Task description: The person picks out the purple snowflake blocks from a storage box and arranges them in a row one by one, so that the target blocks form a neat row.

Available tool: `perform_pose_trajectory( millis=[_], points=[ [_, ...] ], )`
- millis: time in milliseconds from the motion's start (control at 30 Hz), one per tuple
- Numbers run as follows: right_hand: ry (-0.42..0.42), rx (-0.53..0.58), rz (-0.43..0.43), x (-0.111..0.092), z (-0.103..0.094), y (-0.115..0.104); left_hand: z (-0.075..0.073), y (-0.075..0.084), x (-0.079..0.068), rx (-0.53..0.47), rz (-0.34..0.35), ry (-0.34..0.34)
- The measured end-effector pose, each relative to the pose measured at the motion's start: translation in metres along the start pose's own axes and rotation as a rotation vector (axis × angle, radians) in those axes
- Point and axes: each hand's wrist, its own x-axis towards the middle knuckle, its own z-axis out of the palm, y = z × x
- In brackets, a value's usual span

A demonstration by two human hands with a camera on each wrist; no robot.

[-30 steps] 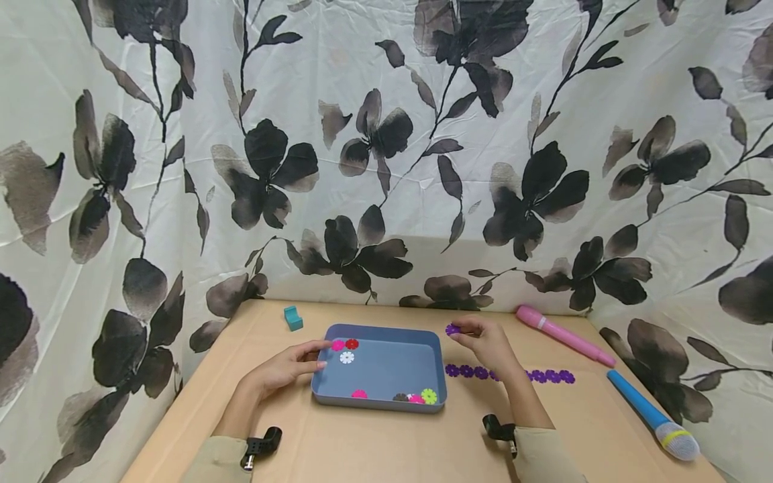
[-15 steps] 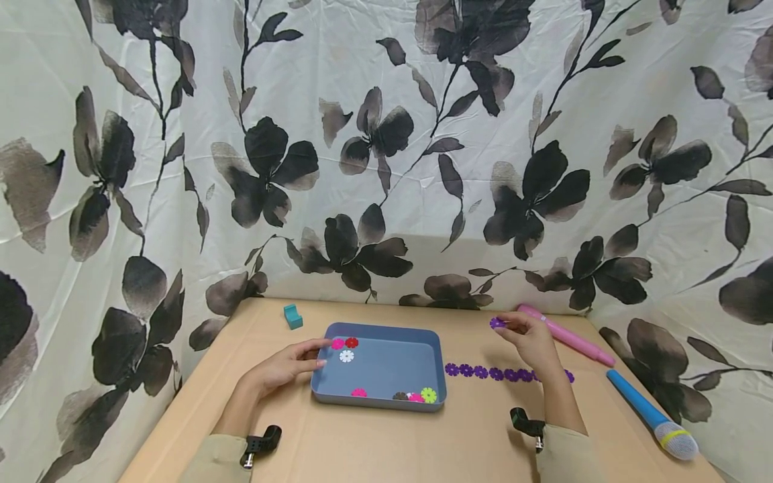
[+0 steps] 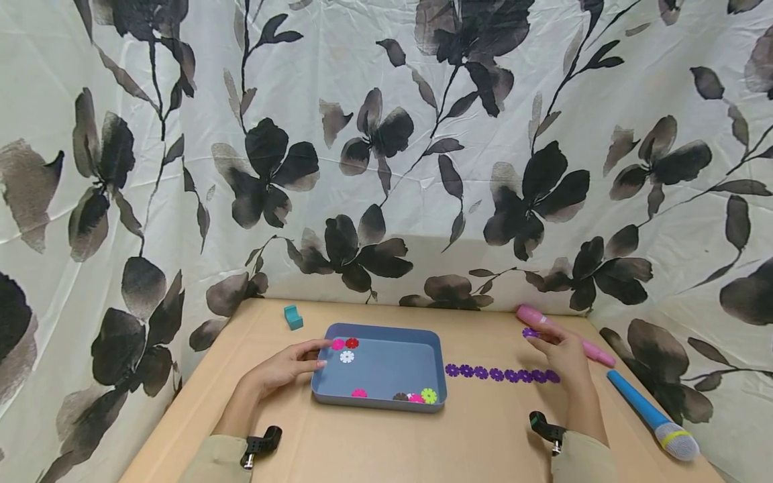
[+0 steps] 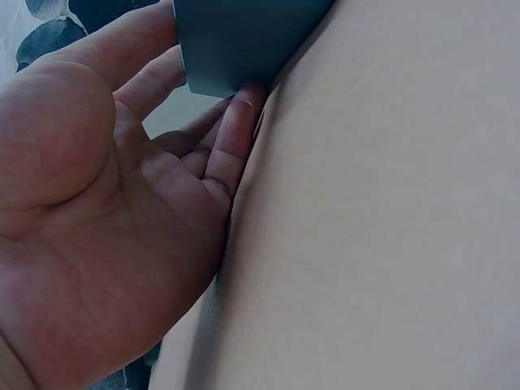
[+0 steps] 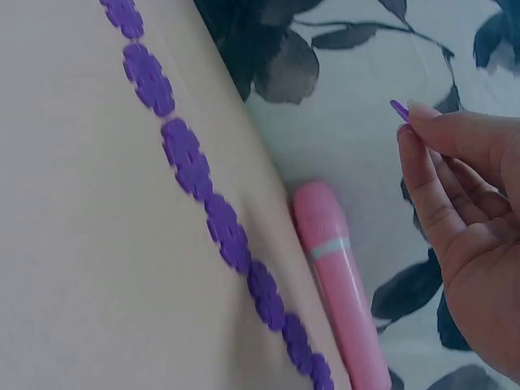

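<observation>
At the left end of the grey-blue tray [image 3: 386, 369], my left hand [image 3: 280, 370] holds the rim and wall; in the left wrist view some fingers reach under the tray [image 4: 244, 41]. My right hand [image 3: 564, 352] pinches a purple flower-shaped disc [image 3: 529, 332] between thumb and fingertip, raised off the table. That disc [image 5: 399, 110] shows edge-on in the right wrist view. Just below this hand, a row of purple flower discs [image 3: 496, 374] runs rightward from the tray; the hand may hide its right end. Inside the tray are pink discs [image 3: 359, 393], a red disc [image 3: 351, 343], a white disc [image 3: 347, 357] and a lime disc [image 3: 429, 396].
A pink microphone-shaped object [image 3: 594, 352] lies behind the right hand, partly covered by it. Nearer the right edge rests a blue toy microphone [image 3: 652, 416]. A small teal block [image 3: 293, 318] sits at the back left. Floral cloth [image 3: 386, 168] rises behind the tan table [image 3: 386, 449].
My right hand has carried the purple disc rightward from beside the tray, over the row toward its right end. The left hand and the tray stay in place.
</observation>
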Motion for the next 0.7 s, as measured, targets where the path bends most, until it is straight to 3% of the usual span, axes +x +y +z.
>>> perform_pose_trajectory(
  millis=[300,533,700],
  points=[
    [0.039,-0.074,0.180,-0.006,-0.020,0.020,-0.001,-0.001,0.001,0.001,0.011,-0.006],
    [0.131,0.017,0.358,-0.010,-0.030,0.034,-0.001,0.000,0.000,0.001,0.016,-0.012],
    [0.183,-0.027,0.376,-0.017,-0.031,0.043,-0.001,0.001,-0.001,0.014,0.028,-0.022]
  ],
)
